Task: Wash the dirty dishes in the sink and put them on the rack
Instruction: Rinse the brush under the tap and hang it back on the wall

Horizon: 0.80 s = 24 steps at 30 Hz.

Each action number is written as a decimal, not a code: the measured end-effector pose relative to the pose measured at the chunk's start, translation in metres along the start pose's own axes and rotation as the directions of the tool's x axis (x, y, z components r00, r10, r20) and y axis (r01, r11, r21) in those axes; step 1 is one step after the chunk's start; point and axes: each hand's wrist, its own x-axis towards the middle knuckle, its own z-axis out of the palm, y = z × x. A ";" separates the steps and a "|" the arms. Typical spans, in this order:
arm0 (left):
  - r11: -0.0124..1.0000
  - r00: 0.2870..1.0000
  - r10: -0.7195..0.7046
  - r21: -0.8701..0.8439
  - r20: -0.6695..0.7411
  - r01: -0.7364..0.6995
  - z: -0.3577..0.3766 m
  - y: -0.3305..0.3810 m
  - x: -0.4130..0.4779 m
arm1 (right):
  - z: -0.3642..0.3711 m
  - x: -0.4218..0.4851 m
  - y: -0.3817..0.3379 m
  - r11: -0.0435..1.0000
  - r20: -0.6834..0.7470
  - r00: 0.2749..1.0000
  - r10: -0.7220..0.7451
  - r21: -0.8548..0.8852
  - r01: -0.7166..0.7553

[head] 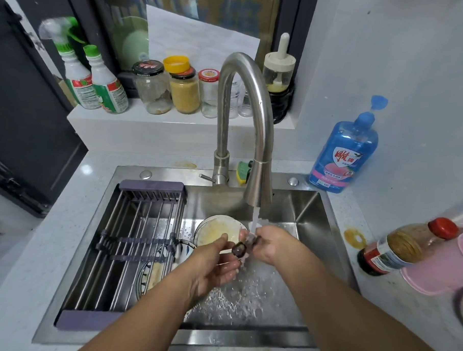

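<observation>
Two grips noted: left hand (215, 266) and right hand (272, 244) each clasp the dark spoon (240, 249) under faucet (245, 116) stream, over sink (314, 224).

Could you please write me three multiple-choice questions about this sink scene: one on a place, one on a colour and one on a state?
1. Where does the rack lie?
A. Across the left side of the sink
B. On the window ledge
C. Hanging on the wall

2. What colour is the soap bottle?
A. Green
B. Blue
C. Red

3. What is the faucet doing?
A. It is off
B. Running onto a utensil held by the left hand and right hand
C. Filling a jar

Answers:
1 A, its bars span the sink's left part.
2 B, its body and pump are blue.
3 B, a stream falls on the small dark utensil between both hands.
</observation>
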 end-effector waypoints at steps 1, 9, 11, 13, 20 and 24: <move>1.000 1.000 0.005 0.001 0.001 -0.005 0.000 0.003 -0.002 | -0.001 0.006 -0.002 0.998 -0.008 1.000 -0.010 0.067 0.011; 0.993 0.994 0.081 0.075 0.069 -0.086 0.001 0.023 -0.015 | -0.010 0.022 -0.004 0.967 -0.005 1.000 -0.011 0.253 0.012; 0.992 0.996 0.087 0.091 0.035 -0.090 0.001 0.023 -0.014 | -0.011 0.013 0.002 0.976 0.026 0.999 0.027 0.214 -0.032; 0.990 0.997 0.083 0.112 -0.002 -0.082 -0.001 0.022 -0.013 | -0.011 -0.001 0.009 0.996 0.061 0.996 0.062 0.065 -0.066; 0.993 0.997 0.045 0.107 -0.069 -0.038 -0.020 0.008 -0.008 | -0.056 -0.038 0.003 0.823 0.037 0.996 0.082 -0.566 -0.047; 0.997 0.997 0.026 0.079 -0.066 -0.021 -0.022 0.002 -0.002 | -0.086 -0.055 -0.006 0.642 0.137 0.991 -0.006 -0.759 0.108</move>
